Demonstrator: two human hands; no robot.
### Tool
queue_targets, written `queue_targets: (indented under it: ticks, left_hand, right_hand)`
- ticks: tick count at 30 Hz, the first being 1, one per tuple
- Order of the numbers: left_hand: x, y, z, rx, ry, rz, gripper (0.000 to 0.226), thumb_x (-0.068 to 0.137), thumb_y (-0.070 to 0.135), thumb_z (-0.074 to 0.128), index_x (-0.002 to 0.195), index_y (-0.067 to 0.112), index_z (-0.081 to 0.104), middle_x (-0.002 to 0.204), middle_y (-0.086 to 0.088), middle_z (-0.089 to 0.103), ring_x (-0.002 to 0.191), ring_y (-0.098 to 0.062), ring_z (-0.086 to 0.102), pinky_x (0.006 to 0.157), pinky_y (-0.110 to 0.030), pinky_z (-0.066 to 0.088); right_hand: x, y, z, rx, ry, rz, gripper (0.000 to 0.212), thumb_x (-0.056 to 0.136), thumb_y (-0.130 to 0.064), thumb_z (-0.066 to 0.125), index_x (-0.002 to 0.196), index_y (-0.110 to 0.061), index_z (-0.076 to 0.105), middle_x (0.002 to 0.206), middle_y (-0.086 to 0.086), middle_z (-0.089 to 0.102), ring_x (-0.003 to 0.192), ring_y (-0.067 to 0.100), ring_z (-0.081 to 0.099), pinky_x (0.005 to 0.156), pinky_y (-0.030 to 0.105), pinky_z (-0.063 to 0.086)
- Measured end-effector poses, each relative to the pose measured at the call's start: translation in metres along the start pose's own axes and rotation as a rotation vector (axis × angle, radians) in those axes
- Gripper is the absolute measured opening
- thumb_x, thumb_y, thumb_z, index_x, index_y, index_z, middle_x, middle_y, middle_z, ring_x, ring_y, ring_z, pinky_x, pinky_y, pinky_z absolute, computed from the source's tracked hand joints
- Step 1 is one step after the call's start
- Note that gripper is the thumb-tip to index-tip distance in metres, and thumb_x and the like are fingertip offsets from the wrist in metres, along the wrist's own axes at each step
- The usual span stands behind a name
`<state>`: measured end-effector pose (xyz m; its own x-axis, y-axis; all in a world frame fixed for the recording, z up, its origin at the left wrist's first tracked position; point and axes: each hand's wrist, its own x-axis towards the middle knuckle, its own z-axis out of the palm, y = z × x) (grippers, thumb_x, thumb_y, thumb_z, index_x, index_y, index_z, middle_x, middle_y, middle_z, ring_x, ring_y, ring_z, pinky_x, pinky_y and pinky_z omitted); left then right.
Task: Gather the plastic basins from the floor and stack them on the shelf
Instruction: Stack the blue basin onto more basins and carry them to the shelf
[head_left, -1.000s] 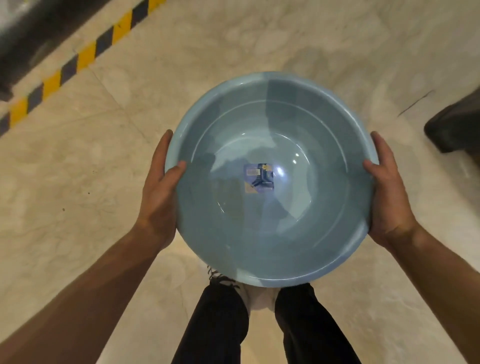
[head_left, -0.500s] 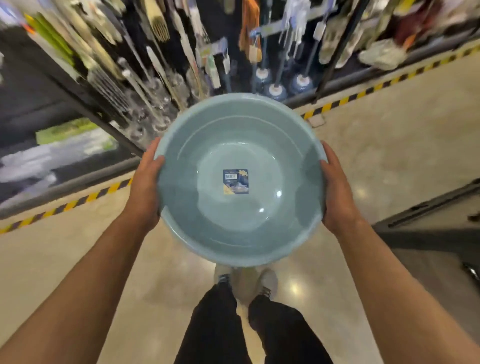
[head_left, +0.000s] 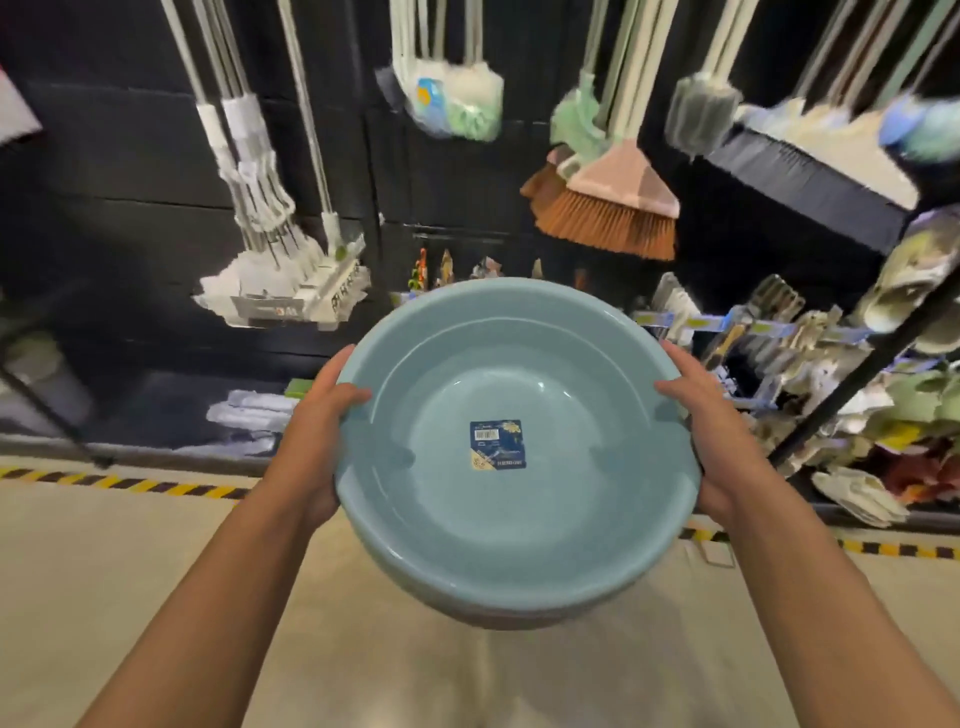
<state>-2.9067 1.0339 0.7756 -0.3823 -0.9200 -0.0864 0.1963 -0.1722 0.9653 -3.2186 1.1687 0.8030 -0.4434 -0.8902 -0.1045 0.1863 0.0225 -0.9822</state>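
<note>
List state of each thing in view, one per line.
blue basin: upright, carried off the floor, apparently nested on another
label sticker: stuck on basin bottom
left hand: grips basin's left rim
right hand: grips basin's right rim
orange broom: hanging
mops: hanging

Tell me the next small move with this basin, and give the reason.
Probably carry the blue basin forward toward the dark shelving ahead. The left hand and right hand grip opposite sides of its rim, it is held level in the air, and the striped floor line before the shelving lies ahead. No landing spot is visible yet.
</note>
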Motion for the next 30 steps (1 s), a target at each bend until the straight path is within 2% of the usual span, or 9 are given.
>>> queue_targets:
  ticks: [3, 6, 8, 11, 14, 19, 23, 26, 30]
  left_hand:
    - [-0.005, 0.024, -0.055, -0.036, 0.135, 0.034, 0.045, 0.087, 0.014, 0.050, 0.114, 0.043, 0.071, 0.105, -0.001, 0.076, 0.084, -0.022, 0.075, 0.067, -0.045, 0.062]
    - [-0.010, 0.049, -0.116, -0.017, 0.211, 0.070, 0.045, 0.085, 0.018, 0.052, 0.100, 0.054, 0.073, 0.100, 0.009, 0.078, 0.083, -0.015, 0.076, 0.062, -0.036, 0.061]
    - [-0.016, 0.067, -0.163, 0.020, 0.256, 0.076, 0.045, 0.085, 0.022, 0.055, 0.112, 0.055, 0.069, 0.110, 0.009, 0.076, 0.093, -0.016, 0.075, 0.068, -0.035, 0.060]
    - [-0.029, 0.094, -0.233, 0.125, 0.296, 0.069, 0.056, 0.082, 0.031, 0.059, 0.135, 0.050, 0.055, 0.129, 0.004, 0.069, 0.109, -0.024, 0.070, 0.086, -0.045, 0.056]
    - [-0.042, 0.117, -0.289, 0.166, 0.433, 0.095, 0.068, 0.075, 0.032, 0.060, 0.138, 0.054, 0.051, 0.128, 0.011, 0.069, 0.112, -0.023, 0.069, 0.096, -0.052, 0.053]
    - [-0.062, 0.139, -0.362, 0.088, 0.711, 0.173, 0.065, 0.075, 0.019, 0.059, 0.131, 0.052, 0.057, 0.123, 0.004, 0.071, 0.105, -0.027, 0.071, 0.079, -0.046, 0.059]
    - [-0.076, 0.157, -0.436, 0.035, 0.868, 0.219, 0.068, 0.070, 0.021, 0.057, 0.133, 0.045, 0.059, 0.122, -0.004, 0.071, 0.102, -0.033, 0.072, 0.069, -0.043, 0.058]
    - [-0.082, 0.166, -0.492, 0.025, 0.978, 0.276, 0.065, 0.070, 0.020, 0.055, 0.130, 0.043, 0.063, 0.119, -0.003, 0.073, 0.099, -0.030, 0.073, 0.067, -0.040, 0.058]
    - [-0.088, 0.184, -0.562, -0.014, 1.184, 0.352, 0.059, 0.066, 0.017, 0.052, 0.111, 0.050, 0.072, 0.108, 0.006, 0.076, 0.089, -0.019, 0.075, 0.062, -0.033, 0.059]
  right_hand:
    - [0.024, -0.002, 0.065, -0.004, -0.126, -0.002, 0.043, 0.084, -0.025, 0.056, 0.121, -0.045, 0.069, 0.114, 0.004, 0.074, 0.085, 0.025, 0.076, 0.064, 0.044, 0.061]
    - [0.043, 0.007, 0.134, 0.003, -0.220, 0.033, 0.044, 0.090, -0.024, 0.056, 0.126, -0.046, 0.066, 0.115, 0.005, 0.073, 0.090, 0.028, 0.076, 0.068, 0.046, 0.061]
    - [0.053, 0.014, 0.179, -0.002, -0.275, 0.050, 0.043, 0.089, -0.025, 0.057, 0.120, -0.051, 0.068, 0.113, 0.003, 0.075, 0.089, 0.027, 0.077, 0.067, 0.044, 0.062]
    - [0.073, 0.026, 0.247, 0.024, -0.367, 0.049, 0.041, 0.091, -0.025, 0.057, 0.122, -0.050, 0.068, 0.116, 0.004, 0.074, 0.090, 0.025, 0.077, 0.066, 0.043, 0.062]
    - [0.094, 0.037, 0.321, 0.057, -0.390, 0.074, 0.045, 0.094, -0.025, 0.058, 0.132, -0.051, 0.062, 0.118, 0.000, 0.074, 0.091, 0.024, 0.077, 0.062, 0.040, 0.062]
    - [0.113, 0.043, 0.466, -0.051, -0.546, 0.054, 0.054, 0.088, -0.032, 0.061, 0.139, -0.049, 0.056, 0.130, 0.004, 0.066, 0.104, 0.032, 0.071, 0.066, 0.042, 0.061]
    - [0.128, 0.059, 0.579, -0.109, -0.676, 0.081, 0.053, 0.084, -0.035, 0.062, 0.132, -0.058, 0.058, 0.127, -0.005, 0.065, 0.099, 0.029, 0.074, 0.067, 0.046, 0.063]
    - [0.141, 0.079, 0.667, -0.122, -0.801, 0.101, 0.056, 0.076, -0.039, 0.064, 0.127, -0.062, 0.059, 0.126, -0.007, 0.064, 0.104, 0.031, 0.071, 0.066, 0.045, 0.063]
    - [0.157, 0.098, 0.793, -0.101, -0.974, 0.103, 0.062, 0.072, -0.031, 0.060, 0.128, -0.059, 0.061, 0.130, -0.006, 0.064, 0.105, 0.027, 0.070, 0.059, 0.036, 0.062]
